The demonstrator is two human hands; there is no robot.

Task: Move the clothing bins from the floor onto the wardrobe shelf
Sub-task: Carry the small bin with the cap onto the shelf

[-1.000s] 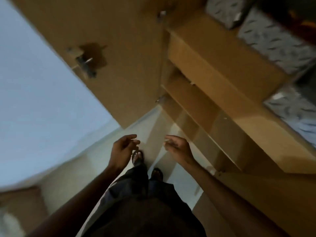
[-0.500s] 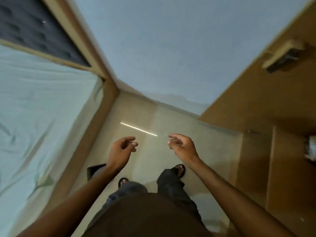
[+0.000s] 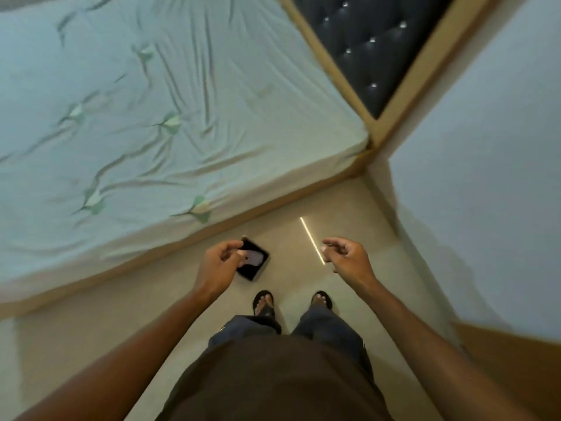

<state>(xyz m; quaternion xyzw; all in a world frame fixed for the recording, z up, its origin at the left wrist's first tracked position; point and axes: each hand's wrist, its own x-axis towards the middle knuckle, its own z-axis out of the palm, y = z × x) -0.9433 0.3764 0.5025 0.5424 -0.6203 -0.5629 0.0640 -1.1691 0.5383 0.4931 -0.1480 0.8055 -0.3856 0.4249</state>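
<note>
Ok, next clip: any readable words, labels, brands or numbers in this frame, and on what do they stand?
None can be read.
Small black flat rectangular object on the beige floor: only a greyish blur on it, no legible text.
Wrinkled pale green bedsheet: leaf-like pattern only, no lettering.
Black tufted headboard: studs only.

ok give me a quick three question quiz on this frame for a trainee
1. True or false: the left hand is carrying a clothing bin.
2. Which lies on the floor beside the bed? A) a flat black object B) a grey patterned bin C) a shoe box
3. Fill in: the tufted black headboard stands at the end of the ____.

Key
1. False; both it and the right hand are empty, fingers loosely curled.
2. A, the flat black object, partly hidden by the left hand.
3. bed
</note>
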